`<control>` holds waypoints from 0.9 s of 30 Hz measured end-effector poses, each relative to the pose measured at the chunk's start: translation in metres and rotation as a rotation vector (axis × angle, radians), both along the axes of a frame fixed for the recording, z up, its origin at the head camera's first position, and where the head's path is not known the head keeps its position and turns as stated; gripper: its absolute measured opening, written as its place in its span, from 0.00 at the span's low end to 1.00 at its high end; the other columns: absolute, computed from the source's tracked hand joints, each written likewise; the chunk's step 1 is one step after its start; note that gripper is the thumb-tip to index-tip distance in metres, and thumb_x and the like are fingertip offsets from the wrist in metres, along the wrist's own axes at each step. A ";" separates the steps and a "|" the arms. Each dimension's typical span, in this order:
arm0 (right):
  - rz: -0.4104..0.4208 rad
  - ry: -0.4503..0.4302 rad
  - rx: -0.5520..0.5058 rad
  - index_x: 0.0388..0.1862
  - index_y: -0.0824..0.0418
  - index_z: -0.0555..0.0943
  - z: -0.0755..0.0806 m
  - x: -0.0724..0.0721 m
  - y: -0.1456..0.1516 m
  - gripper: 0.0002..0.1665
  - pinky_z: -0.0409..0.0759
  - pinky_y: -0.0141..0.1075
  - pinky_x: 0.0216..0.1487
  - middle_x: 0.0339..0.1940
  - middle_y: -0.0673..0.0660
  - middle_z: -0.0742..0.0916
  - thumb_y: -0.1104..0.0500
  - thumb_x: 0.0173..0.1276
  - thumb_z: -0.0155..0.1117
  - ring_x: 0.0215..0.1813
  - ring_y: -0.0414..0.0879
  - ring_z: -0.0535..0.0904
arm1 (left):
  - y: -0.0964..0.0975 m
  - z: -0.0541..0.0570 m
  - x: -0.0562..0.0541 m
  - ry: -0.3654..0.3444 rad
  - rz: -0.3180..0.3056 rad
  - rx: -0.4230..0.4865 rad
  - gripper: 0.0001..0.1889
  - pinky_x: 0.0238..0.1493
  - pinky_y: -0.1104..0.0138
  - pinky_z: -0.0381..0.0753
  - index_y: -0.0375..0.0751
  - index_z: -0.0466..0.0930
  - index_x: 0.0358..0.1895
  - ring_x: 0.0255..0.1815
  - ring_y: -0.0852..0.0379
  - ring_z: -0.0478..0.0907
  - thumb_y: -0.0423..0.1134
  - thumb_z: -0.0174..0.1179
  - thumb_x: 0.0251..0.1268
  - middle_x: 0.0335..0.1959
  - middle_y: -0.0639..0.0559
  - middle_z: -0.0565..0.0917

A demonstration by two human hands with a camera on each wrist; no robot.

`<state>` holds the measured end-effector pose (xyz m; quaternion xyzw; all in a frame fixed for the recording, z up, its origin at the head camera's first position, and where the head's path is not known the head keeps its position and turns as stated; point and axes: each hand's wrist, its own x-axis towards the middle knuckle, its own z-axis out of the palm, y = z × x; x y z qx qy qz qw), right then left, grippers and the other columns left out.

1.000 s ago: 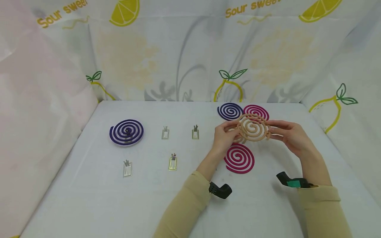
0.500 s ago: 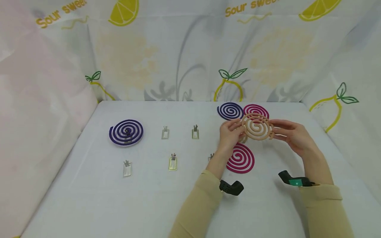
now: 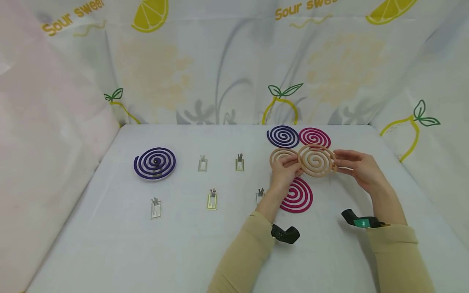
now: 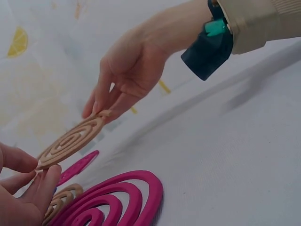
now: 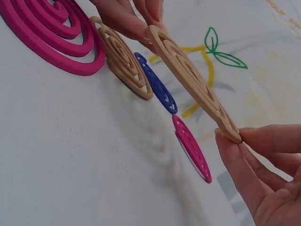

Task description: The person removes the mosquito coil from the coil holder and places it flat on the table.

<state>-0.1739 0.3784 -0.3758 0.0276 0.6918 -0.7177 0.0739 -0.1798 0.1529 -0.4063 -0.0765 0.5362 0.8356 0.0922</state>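
Both hands hold one tan mosquito coil (image 3: 316, 160) by opposite edges, raised above the table. My left hand (image 3: 285, 174) pinches its left edge, with thumb and fingers seen at the rim in the left wrist view. On the opposite edge, my right hand (image 5: 270, 174) pinches the coil between thumb and fingers. A second tan coil (image 3: 275, 154) lies on the table, partly hidden behind the left hand. Below the held coil is a magenta coil (image 3: 305, 199). At the back lie a dark blue coil (image 3: 283, 136) and another magenta coil (image 3: 314, 135).
A dark purple coil (image 3: 141, 170) sits raised on a small metal stand at the left. Several more small metal stands are spread over the white table, among them a silver one (image 3: 156, 209) and a gold one (image 3: 212, 201). Printed cloth (image 3: 234, 61) walls in the table.
The held tan coil has shifted slightly right and then dropped a little. My left hand has moved right with it, uncovering a metal stand and more of the second tan coil.
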 end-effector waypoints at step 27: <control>-0.164 -0.076 0.032 0.34 0.49 0.85 -0.013 -0.001 0.009 0.12 0.85 0.25 0.39 0.32 0.42 0.89 0.68 0.65 0.68 0.37 0.32 0.85 | 0.013 -0.005 0.005 -0.036 -0.064 -0.181 0.18 0.38 0.76 0.82 0.31 0.83 0.53 0.31 0.64 0.78 0.25 0.59 0.58 0.40 0.45 0.88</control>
